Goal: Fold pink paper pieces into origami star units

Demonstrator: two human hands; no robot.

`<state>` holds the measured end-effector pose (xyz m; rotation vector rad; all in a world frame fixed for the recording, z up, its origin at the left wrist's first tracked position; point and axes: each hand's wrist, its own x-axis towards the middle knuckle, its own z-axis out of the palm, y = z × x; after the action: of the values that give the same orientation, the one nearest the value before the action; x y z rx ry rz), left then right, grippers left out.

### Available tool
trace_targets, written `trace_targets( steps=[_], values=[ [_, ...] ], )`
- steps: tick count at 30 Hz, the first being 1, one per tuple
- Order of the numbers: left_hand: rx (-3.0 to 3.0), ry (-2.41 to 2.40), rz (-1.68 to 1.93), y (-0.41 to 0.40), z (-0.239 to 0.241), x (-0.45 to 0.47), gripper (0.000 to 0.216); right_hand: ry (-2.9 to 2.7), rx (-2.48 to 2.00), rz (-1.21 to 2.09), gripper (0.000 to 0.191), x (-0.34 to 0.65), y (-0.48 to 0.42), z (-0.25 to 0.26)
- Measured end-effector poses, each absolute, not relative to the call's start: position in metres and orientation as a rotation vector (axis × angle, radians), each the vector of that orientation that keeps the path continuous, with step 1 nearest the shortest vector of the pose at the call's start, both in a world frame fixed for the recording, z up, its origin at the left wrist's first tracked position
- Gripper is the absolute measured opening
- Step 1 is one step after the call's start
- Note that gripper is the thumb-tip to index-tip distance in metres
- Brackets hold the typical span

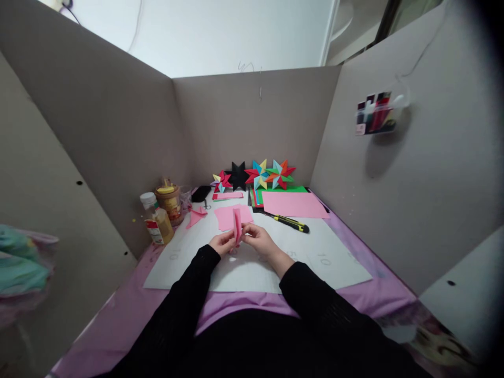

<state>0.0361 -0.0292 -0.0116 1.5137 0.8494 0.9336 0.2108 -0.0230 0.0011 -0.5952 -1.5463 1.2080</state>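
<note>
Between my two hands a folded piece of pink paper [237,223] stands on edge above the white sheet [252,275]. My left hand [222,242] pinches it low on its left side. With thumb and fingers closed, my right hand [258,239] grips its right edge. Just behind lie flat pink paper squares [223,216]. To the left rests a folded pink paper piece [196,216]. A yellow and black utility knife [289,223] lies right of my hands, near a large pink sheet [293,205].
Paper stars [260,175] lean on the back panel. At left stand a glue bottle [157,220] and a brown pot [169,200], with small scissors [207,206] and a black object [201,193] nearby. Grey panels enclose three sides. A holder [376,115] hangs on the right panel.
</note>
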Motion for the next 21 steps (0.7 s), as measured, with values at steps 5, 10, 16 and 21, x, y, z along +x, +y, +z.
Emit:
trace_targets(
  steps=[5, 10, 16, 21],
  values=[
    [1.524, 0.833, 0.890, -0.031, -0.013, 0.037, 0.060, -1.542, -0.568, 1.219, 0.011, 0.210, -0.024, 0.003],
    [1.376, 0.930, 1.026, -0.030, -0.010, 0.033, 0.050, -1.472, -0.537, 1.212, 0.015, 0.210, -0.018, 0.000],
    [1.252, 1.040, 1.309, -0.023, -0.011, 0.032, 0.054, -1.424, -0.569, 1.162, 0.031, 0.208, -0.012, -0.007],
    [1.210, 1.093, 1.423, -0.022, -0.010, 0.033, 0.054, -1.497, -0.715, 1.256, 0.045, 0.200, -0.022, -0.007]
  ],
)
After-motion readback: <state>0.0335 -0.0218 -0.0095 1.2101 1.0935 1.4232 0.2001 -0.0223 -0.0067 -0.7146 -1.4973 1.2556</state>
